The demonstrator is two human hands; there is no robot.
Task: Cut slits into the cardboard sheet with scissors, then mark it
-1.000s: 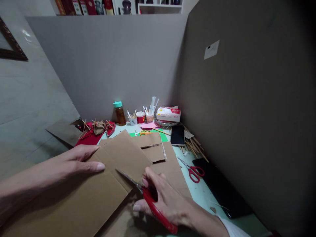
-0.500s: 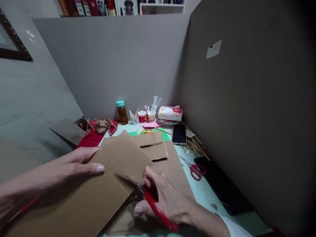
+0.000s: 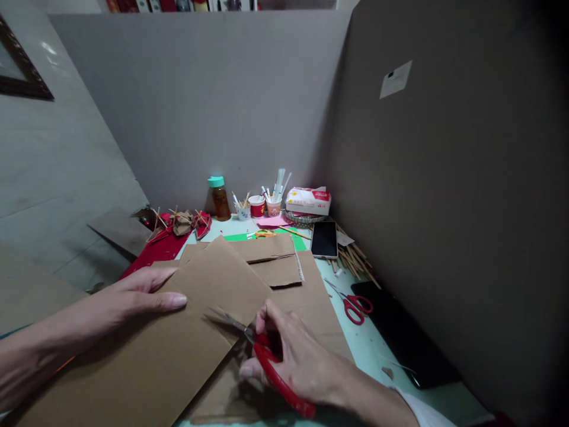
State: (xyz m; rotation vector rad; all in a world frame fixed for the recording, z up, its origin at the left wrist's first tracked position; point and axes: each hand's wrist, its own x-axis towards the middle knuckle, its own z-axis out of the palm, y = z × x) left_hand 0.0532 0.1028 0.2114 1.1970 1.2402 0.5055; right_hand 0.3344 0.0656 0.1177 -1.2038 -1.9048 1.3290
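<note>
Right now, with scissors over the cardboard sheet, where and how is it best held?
I'd pinch the cardboard sheet at its far-left edge, from the left, thumb on top, like the left grip: the sheet looks thin, and the scissors point in from the right.

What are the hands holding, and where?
Left hand: the cardboard sheet, by its far edge, thumb on top. Right hand: red-handled scissors, by the handles.

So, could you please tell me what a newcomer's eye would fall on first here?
Probably the red-handled scissors in the right hand, with blades over the large cardboard sheet that the left hand holds in the foreground. Next, perhaps, the turquoise-capped bottle at the back of the table, and a second red-handled pair on its right side.
</note>
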